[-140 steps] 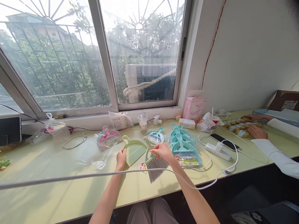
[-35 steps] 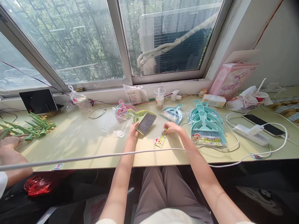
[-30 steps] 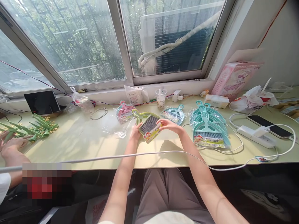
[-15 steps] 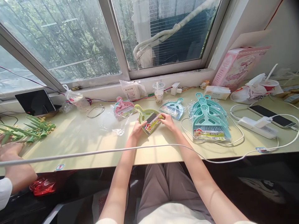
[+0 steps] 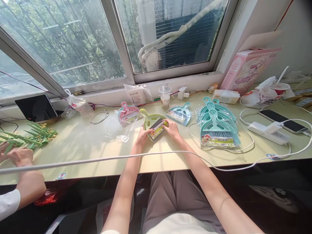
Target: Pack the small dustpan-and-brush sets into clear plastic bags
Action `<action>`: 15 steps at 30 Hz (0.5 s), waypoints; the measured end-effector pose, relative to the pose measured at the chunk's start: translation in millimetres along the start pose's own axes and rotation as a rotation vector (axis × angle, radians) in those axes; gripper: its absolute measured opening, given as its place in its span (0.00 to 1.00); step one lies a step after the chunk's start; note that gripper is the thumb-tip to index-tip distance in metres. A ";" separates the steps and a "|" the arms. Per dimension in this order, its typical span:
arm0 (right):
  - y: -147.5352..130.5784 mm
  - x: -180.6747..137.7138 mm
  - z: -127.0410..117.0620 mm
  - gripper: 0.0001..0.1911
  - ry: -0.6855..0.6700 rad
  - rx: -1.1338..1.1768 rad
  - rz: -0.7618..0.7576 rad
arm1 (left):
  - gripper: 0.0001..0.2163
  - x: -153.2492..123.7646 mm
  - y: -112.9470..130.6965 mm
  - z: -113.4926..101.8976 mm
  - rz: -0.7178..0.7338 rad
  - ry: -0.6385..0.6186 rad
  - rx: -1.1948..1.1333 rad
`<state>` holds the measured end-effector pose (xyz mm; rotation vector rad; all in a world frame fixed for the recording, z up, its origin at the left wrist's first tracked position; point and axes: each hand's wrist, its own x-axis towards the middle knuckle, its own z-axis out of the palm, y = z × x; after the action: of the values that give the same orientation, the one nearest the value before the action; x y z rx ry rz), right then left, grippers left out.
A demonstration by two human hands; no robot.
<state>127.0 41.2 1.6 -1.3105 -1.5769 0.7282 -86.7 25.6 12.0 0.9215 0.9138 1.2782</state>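
Between my two hands, above the table's front half, is a yellow-green dustpan and brush set with a printed label across its lower part. My left hand grips its lower left edge, thumb on the front. On the right edge, by the label, my right hand is closed on the same set. Just behind lie a pink dustpan set and a light blue one, both in clear film. To the right, several turquoise dustpan sets overlap in a pile.
A white cable crosses in front of my forearms. A drink cup stands by the window sill. At right are a power strip and a phone. Another person's hand is at far left, beside green artificial stems.
My hands stay on the yellow-green set, with my right fingers shifted slightly at its edge. The other person's arm at left has moved further into view.
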 end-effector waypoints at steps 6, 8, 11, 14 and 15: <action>1.1 -2.9 4.5 0.27 0.262 0.056 0.104 | 0.35 0.8 1.5 -0.1 0.025 0.031 -0.003; 2.4 -3.4 9.2 0.28 0.361 0.161 0.151 | 0.34 1.8 1.1 -3.7 0.027 0.067 -0.008; -0.2 -5.4 20.7 0.33 0.256 0.406 0.238 | 0.34 1.9 0.6 -9.0 0.031 0.107 -0.012; -6.3 -8.4 32.8 0.30 -0.027 0.635 0.357 | 0.36 0.9 0.1 -9.5 0.019 0.077 0.013; -7.8 -9.1 35.4 0.28 -0.069 0.677 0.388 | 0.36 0.7 0.3 -8.2 0.010 0.058 0.029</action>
<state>91.5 34.5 -8.0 -1.0781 -0.9804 1.4139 -94.3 26.8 9.2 0.9164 0.9766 1.3090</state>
